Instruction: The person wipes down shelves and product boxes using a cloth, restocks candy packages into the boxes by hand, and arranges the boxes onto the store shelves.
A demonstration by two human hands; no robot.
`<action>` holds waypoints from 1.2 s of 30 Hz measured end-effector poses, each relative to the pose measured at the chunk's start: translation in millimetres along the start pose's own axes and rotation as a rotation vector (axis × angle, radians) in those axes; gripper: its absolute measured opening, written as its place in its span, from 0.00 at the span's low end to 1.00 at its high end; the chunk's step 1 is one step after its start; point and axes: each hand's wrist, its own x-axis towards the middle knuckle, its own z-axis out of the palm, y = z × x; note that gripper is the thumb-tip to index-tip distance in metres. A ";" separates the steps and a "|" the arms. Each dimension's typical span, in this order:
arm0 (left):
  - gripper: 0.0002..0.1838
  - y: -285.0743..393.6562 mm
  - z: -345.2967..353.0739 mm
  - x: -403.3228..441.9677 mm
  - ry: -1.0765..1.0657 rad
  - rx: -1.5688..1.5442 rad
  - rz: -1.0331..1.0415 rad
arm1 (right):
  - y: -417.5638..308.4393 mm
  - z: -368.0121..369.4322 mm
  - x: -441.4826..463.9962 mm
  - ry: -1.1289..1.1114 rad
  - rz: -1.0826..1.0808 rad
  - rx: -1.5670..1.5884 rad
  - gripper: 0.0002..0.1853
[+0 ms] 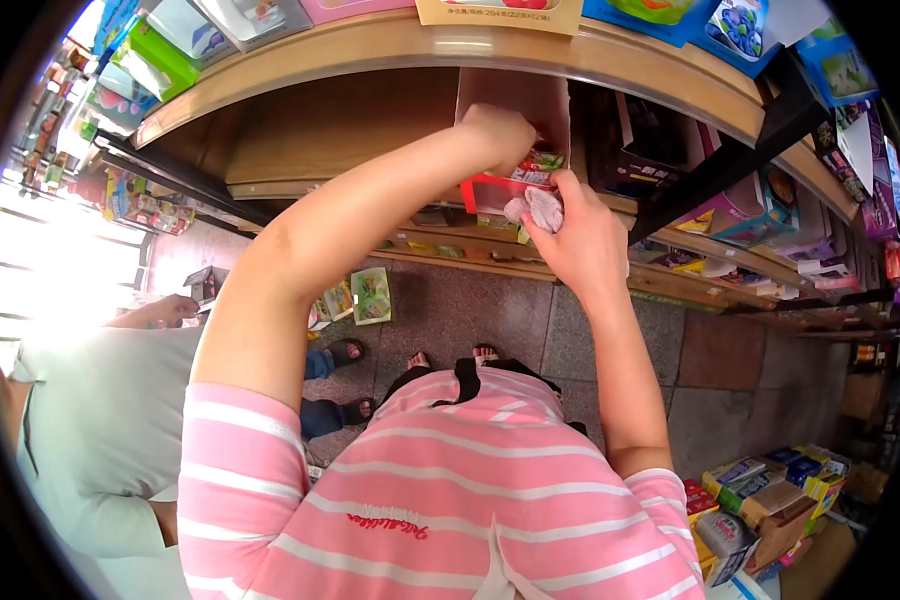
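A display box (467, 197) with a red front edge and a tall pale back panel stands on the shelf before me. Small red and green packets (542, 160) lie inside it. My left hand (502, 135) reaches into the box from the left; its fingers are bent down and mostly hidden behind the hand and among the packets. At the box's front right corner, my right hand (582, 235) is closed around a crumpled pinkish-grey cloth (542, 208), its fingertips close to the rim.
A wooden upper shelf (350, 65) with packages on it runs above my hands. Dark cartons (645, 145) stand right of the box. At left, another person in a light shirt (120, 410) holds a dark box (206, 287). A green carton (372, 296) sits on the floor; stacked boxes (770, 510) are lower right.
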 end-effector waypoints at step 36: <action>0.17 -45.8 -5.0 65.7 0.836 -0.208 -0.077 | -20.3 -8.4 -11.3 -0.062 0.041 -0.049 0.24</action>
